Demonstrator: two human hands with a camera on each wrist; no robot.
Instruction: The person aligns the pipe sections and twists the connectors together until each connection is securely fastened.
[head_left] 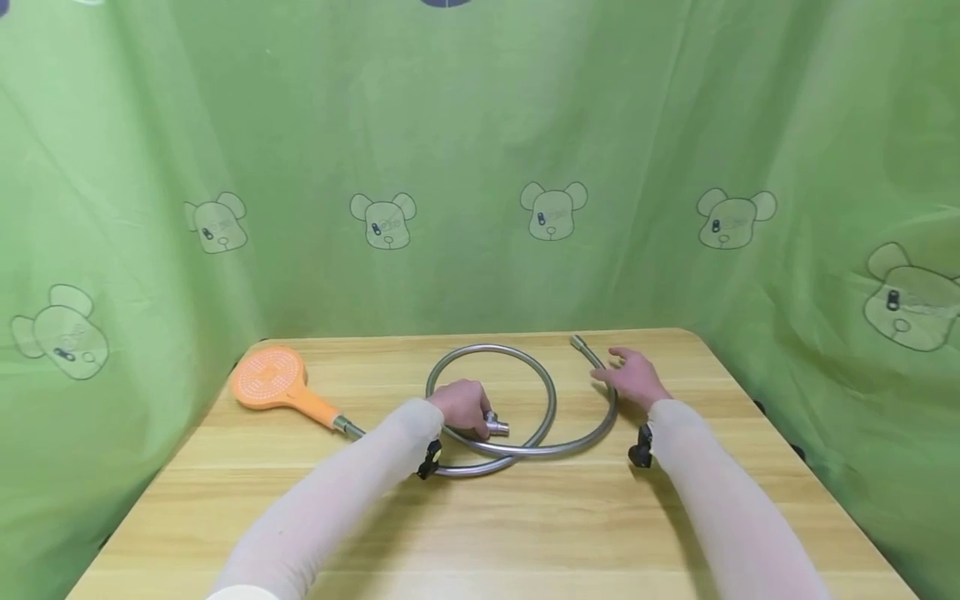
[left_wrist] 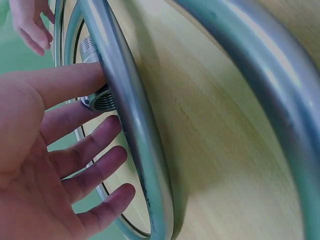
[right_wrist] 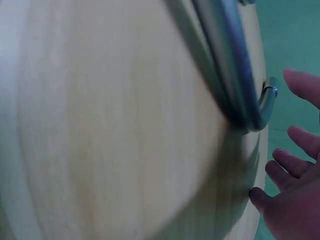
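Observation:
A chrome threaded pipe fitting (head_left: 497,426) is pinched between the thumb and index finger of my left hand (head_left: 463,406). In the left wrist view, threads show on the fitting (left_wrist: 103,100), and the other fingers stand loosely apart. A silvery shower hose (head_left: 555,392) lies looped on the table around this hand. My right hand (head_left: 636,379) hovers beside the hose's free end section, fingers spread; in the right wrist view nothing is in its grasp. The hose's metal end nut (head_left: 579,342) points away to the back. An orange shower head (head_left: 268,377) is joined to the hose's other end.
The wooden table (head_left: 525,533) carries all these things. A green curtain (head_left: 480,275) with bear faces hangs behind it and along both sides. Part of the hose passes beneath or behind my left forearm (head_left: 337,492).

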